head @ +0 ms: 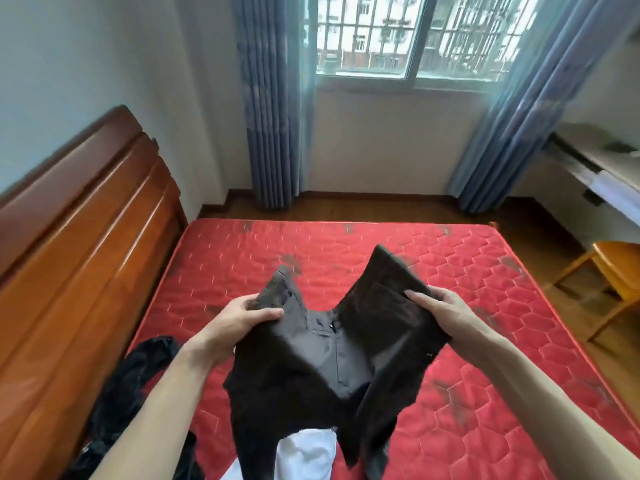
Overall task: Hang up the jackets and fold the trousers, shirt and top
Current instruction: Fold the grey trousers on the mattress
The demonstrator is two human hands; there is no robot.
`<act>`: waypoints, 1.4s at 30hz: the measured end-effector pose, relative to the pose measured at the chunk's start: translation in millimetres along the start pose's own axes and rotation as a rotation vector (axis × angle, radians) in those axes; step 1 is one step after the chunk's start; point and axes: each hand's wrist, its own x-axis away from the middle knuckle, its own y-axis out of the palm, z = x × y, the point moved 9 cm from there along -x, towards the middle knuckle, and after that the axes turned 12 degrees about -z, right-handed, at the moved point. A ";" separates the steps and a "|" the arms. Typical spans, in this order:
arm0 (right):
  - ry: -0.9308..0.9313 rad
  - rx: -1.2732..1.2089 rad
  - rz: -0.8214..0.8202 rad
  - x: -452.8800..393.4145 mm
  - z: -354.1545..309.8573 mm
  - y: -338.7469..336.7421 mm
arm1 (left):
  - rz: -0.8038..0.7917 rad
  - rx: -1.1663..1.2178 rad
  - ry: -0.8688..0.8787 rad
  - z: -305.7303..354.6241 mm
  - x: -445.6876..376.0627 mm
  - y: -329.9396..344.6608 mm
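I hold the dark trousers [329, 358] up at frame centre above the red mattress [467, 341], my left hand [249, 315] gripping one waistband corner, my right hand [438, 311] the other; legs hang toward the bottom edge.

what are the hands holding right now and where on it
Both hands hold the dark trousers at the waistband: the left hand grips its left end, the right hand its right end, legs hanging toward the red mattress.

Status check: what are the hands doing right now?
Left hand, right hand grip dark trousers at waistband, above red mattress. White garment beneath.
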 end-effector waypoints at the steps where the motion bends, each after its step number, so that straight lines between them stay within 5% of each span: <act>1: -0.033 -0.023 0.007 7.5 -4.1 -12.1 | 0.021 -0.040 0.018 5.0 -3.0 7.5; 9: -0.207 -0.097 0.231 64.3 -24.0 -152.1 | 0.305 -0.143 0.111 63.3 -27.6 85.4; 17: -0.191 0.030 0.326 90.2 -46.4 -281.3 | 0.538 -0.191 0.415 129.7 -37.7 206.5; 24: -0.230 0.081 0.264 114.5 -67.2 -346.2 | 0.484 -0.407 0.569 155.4 -51.8 300.9; 33: -0.682 0.406 0.293 134.6 -144.2 -374.6 | 0.341 -0.656 0.651 200.3 -57.2 321.4; 42: -0.768 1.319 0.140 154.5 -196.0 -356.9 | 0.221 -1.387 0.795 238.6 -41.3 337.5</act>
